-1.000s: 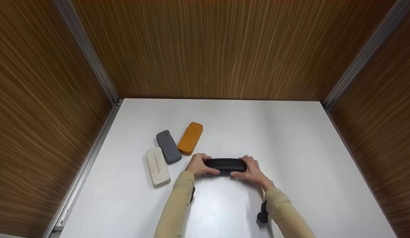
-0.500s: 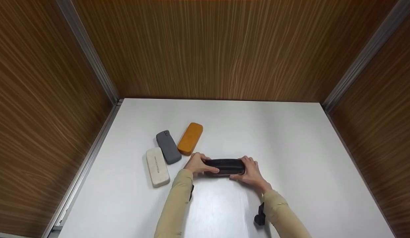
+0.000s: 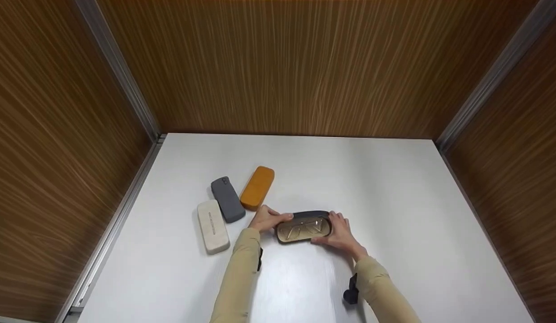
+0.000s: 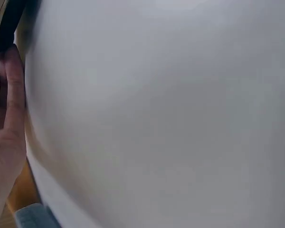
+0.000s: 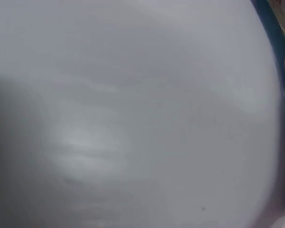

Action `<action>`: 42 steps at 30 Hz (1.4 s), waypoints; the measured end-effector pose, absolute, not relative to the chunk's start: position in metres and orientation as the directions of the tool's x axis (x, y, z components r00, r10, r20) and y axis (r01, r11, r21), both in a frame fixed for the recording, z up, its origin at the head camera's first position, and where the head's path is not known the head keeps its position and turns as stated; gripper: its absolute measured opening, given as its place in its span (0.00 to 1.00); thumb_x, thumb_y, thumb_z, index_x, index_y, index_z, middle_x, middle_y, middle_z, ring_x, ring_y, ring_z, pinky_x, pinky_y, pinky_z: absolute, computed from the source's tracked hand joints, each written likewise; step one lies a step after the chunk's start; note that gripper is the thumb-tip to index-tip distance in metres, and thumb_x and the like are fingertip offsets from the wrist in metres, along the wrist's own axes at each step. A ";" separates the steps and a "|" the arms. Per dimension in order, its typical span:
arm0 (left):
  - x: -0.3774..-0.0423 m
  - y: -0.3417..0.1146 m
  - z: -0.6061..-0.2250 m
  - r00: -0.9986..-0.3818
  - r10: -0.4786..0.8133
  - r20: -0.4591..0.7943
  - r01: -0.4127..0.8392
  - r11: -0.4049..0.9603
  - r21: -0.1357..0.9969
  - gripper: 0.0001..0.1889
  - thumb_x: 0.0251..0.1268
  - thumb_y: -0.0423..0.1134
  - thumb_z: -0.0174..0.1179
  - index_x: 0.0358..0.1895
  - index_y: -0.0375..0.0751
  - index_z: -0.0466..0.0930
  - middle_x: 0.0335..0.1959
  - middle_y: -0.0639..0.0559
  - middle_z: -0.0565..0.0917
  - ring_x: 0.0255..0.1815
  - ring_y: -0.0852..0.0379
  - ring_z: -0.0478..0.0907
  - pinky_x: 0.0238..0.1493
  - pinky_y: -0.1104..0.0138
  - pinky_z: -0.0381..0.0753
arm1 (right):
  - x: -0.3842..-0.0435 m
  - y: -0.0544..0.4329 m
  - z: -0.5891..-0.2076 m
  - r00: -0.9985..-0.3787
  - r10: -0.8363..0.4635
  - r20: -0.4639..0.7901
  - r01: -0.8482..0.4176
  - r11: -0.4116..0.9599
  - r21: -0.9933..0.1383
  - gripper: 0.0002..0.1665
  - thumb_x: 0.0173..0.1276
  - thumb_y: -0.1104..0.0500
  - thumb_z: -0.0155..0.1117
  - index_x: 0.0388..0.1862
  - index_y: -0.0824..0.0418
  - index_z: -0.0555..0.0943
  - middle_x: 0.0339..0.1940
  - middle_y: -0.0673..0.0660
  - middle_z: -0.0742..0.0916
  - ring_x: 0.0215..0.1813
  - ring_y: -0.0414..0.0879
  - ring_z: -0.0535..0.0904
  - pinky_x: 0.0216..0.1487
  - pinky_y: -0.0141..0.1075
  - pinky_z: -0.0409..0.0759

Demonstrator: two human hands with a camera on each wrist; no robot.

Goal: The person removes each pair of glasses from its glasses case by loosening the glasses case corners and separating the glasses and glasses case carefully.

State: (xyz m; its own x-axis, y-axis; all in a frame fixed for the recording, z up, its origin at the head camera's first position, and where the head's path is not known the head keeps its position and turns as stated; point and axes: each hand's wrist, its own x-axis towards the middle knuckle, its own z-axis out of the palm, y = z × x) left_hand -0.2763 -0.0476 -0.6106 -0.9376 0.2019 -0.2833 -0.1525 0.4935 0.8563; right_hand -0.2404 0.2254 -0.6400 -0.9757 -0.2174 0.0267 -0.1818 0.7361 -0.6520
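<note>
A black glasses case (image 3: 280, 236) stands open in the head view, its lid tilted up at the back and its tan lining showing. Inside lies a pair of thin-framed eyeglasses (image 3: 306, 228). My left hand (image 3: 264, 220) pinches the raised lid at its left end, thumb along the edge. Around the right end of the case my right hand (image 3: 341, 234) curls, thumb at the front and fingers behind. The left wrist view catches the left hand (image 4: 8, 118) at the dark case edge (image 4: 10, 21); the right wrist view has only the case rim (image 5: 275, 38) and a fingertip.
Three closed cases lie to the left on the white table (image 3: 372, 179): an orange one (image 3: 258, 187), a grey one (image 3: 228, 199) and a cream one (image 3: 214, 227). The orange case is close behind my left hand. Wood-grain panels (image 3: 278, 67) enclose the table at the back and sides.
The black case was closed and has now opened, its lid swung up and back, revealing the eyeglasses. My left thumb moved from the case front up to the lid; the right hand stayed nearly still.
</note>
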 end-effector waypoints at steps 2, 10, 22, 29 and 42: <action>-0.277 -0.047 -0.611 -0.939 0.191 -0.287 -0.168 0.473 0.865 0.30 0.52 0.61 0.73 0.45 0.35 0.89 0.47 0.41 0.89 0.45 0.53 0.83 0.49 0.64 0.83 | -0.240 0.226 -0.640 -0.977 -0.210 0.030 -0.178 0.734 -0.655 0.58 0.44 0.44 0.84 0.66 0.75 0.70 0.65 0.74 0.77 0.70 0.69 0.67 0.75 0.64 0.57; -0.276 -0.045 -0.615 -0.930 0.190 -0.316 -0.224 0.390 0.893 0.30 0.56 0.61 0.70 0.52 0.39 0.88 0.54 0.42 0.88 0.57 0.51 0.82 0.63 0.59 0.80 | -0.242 0.225 -0.639 -0.978 -0.205 0.042 -0.184 0.745 -0.642 0.58 0.45 0.44 0.84 0.66 0.77 0.70 0.67 0.77 0.74 0.71 0.70 0.65 0.77 0.65 0.54; -0.274 -0.048 -0.625 -0.933 0.221 -0.285 -0.230 0.242 0.942 0.26 0.60 0.52 0.71 0.56 0.39 0.86 0.56 0.43 0.87 0.61 0.51 0.80 0.70 0.55 0.74 | -0.243 0.224 -0.641 -0.971 -0.218 0.098 -0.230 0.739 -0.633 0.50 0.46 0.41 0.83 0.61 0.69 0.76 0.55 0.65 0.80 0.59 0.60 0.70 0.63 0.56 0.65; -0.275 -0.048 -0.631 -0.935 0.222 -0.279 -0.240 0.185 0.953 0.25 0.60 0.51 0.70 0.55 0.38 0.86 0.54 0.44 0.88 0.63 0.49 0.80 0.73 0.56 0.71 | -0.238 0.229 -0.640 -0.964 -0.234 0.128 -0.257 0.687 -0.680 0.43 0.53 0.47 0.81 0.61 0.70 0.78 0.52 0.65 0.81 0.55 0.58 0.71 0.59 0.53 0.67; -0.272 -0.045 -0.632 -0.939 0.215 -0.268 -0.230 0.183 0.956 0.25 0.64 0.50 0.67 0.57 0.34 0.84 0.57 0.39 0.86 0.66 0.43 0.78 0.74 0.55 0.71 | -0.224 0.221 -0.631 -0.846 -0.144 0.514 -0.428 0.757 -0.493 0.15 0.60 0.61 0.75 0.44 0.68 0.86 0.41 0.63 0.90 0.46 0.61 0.86 0.52 0.55 0.83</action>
State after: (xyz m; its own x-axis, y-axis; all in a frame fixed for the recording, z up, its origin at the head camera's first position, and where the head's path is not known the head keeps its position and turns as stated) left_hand -0.2723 -0.0454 -0.6317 -0.9391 0.2154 -0.2676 -0.2304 0.1830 0.9557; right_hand -0.2235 0.2207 -0.6307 -0.8459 -0.1436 0.5136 -0.4280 0.7575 -0.4930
